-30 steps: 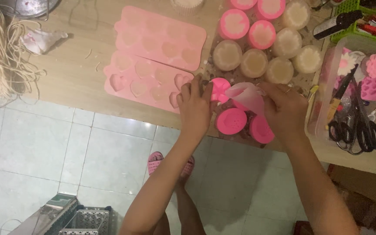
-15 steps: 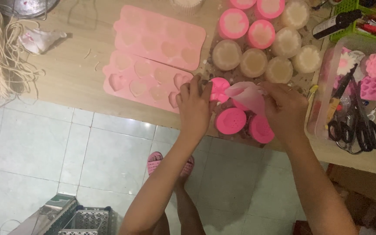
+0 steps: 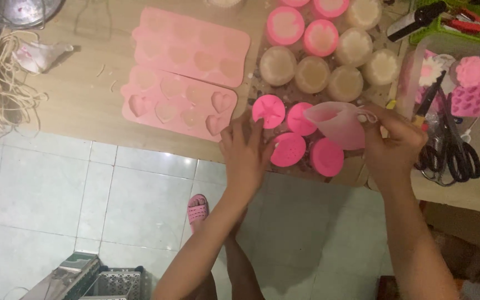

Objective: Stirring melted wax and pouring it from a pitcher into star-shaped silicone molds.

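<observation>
Head view: right hand (image 3: pixel 393 145) pinches a pale pink silicone cup (image 3: pixel 337 123) at frame centre-right, tilted over round pink moulds (image 3: pixel 289 149), left hand (image 3: pixel 245 153) fingers spread loose steadying them, likely mid-pour; next needs steady tilt over one cavity.

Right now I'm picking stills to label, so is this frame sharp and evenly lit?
Head view: mostly sharp, softly lit; the left hand and the right hand look slightly soft, its translucent pink silicone cup readable; glare washes the white floor tiles; corners dim.
</observation>
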